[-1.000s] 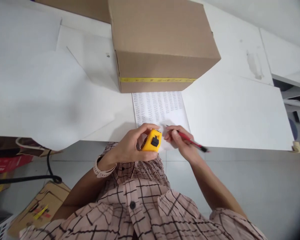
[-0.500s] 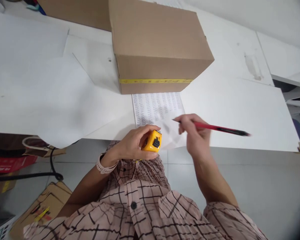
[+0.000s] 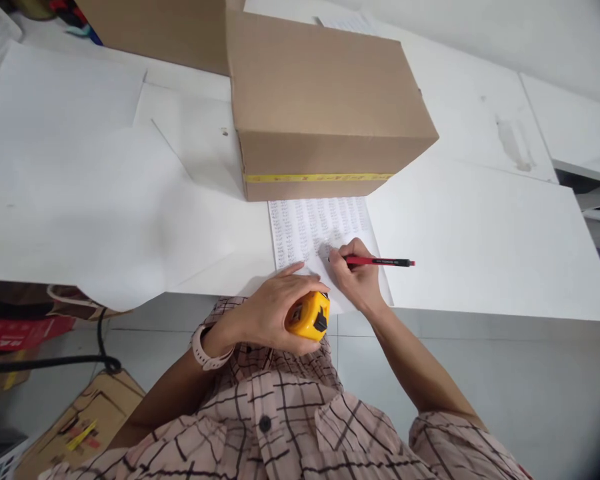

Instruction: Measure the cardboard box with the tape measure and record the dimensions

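Observation:
My left hand (image 3: 273, 310) is wrapped round a yellow tape measure (image 3: 307, 316) with a black button, at the front edge of the table. Between the fingers of my right hand (image 3: 357, 273) is a red and black pen (image 3: 383, 261), its tip down at a sheet of paper (image 3: 300, 230) covered with columns of small writing. The side of my right hand rests on that sheet. Behind it stands a closed cardboard box (image 3: 325, 87), with a yellow measuring strip (image 3: 317, 178) along its lower front face.
White paper sheets (image 3: 70, 180) spread over the left of the white table (image 3: 490, 247), one curling over the front edge. Another cardboard box (image 3: 165, 33) stands at the back left. Below the table at left are a red box (image 3: 25, 333) and a black cable (image 3: 45, 363).
My right hand has moved left and down onto the sheet, bringing the pen tip to the paper. My left hand, with the tape measure, sits slightly lower in view.

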A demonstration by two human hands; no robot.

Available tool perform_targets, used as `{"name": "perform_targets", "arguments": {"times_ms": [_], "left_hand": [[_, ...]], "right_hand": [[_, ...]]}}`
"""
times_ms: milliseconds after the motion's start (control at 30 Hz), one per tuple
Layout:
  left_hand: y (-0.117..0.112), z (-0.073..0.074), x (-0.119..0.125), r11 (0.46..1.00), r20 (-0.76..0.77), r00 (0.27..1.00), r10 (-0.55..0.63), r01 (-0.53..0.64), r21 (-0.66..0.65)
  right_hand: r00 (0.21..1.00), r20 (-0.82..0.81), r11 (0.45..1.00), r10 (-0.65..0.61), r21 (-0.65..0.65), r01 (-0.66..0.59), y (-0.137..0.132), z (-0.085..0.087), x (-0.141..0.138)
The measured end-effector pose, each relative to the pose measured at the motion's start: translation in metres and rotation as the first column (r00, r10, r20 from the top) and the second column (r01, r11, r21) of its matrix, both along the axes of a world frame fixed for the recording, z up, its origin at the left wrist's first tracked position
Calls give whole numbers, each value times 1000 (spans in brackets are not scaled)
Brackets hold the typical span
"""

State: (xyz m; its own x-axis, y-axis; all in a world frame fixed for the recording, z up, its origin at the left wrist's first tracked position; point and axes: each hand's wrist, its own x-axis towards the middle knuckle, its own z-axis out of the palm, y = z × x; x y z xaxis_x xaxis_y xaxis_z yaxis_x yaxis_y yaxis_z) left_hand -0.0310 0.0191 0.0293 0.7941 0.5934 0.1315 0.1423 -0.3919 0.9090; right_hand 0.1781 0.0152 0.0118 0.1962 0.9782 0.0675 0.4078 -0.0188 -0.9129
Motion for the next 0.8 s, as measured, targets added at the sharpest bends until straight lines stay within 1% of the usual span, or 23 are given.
{"name": "perform_targets", "arguments": {"times_ms": [333, 533, 667, 800], "left_hand": [[2, -7, -1, 1000, 24, 999, -27, 26, 11], [2, -8, -1, 1000, 32, 999, -28, 29, -7], [3, -7, -1, 1000, 32, 999, -28, 28, -11], [3, -7, -2, 999, 38, 999, -34, 35, -13]], "right_hand": [[996, 85, 999, 38, -19, -36, -1, -2, -1], [990, 136, 999, 37, -20, -35, -1, -1, -2], [992, 119, 999, 48, -26, -45, 0, 1, -3], [993, 111, 999, 40, -6, -39, -1, -1, -2]]}}
